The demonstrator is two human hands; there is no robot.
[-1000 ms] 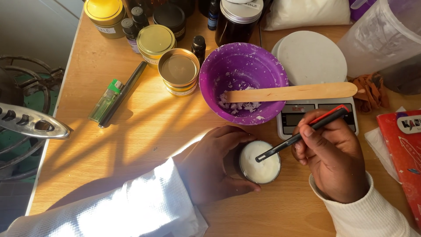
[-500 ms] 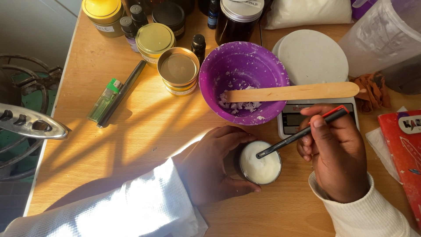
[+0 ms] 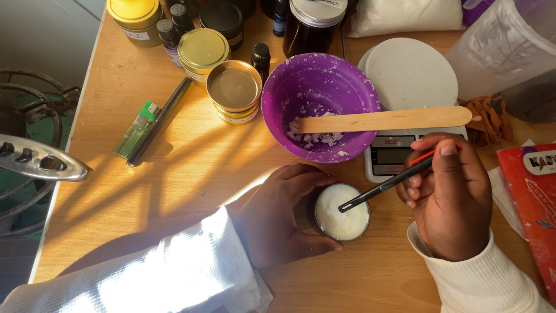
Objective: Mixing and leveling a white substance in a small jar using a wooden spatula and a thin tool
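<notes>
2 hands work at a small tin (image 3: 341, 213) of white cream just below the purple bowl (image 3: 317, 104) on the desk (image 3: 174, 174). Left hand (image 3: 278, 217) clasps the tin's side; right hand (image 3: 449, 200) pinches a thin black stick (image 3: 385, 184), tip dipped in the cream.

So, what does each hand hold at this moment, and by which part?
The left hand grips the small round tin by its side wall. The right hand pinches the thin black stick near its upper end.
</notes>
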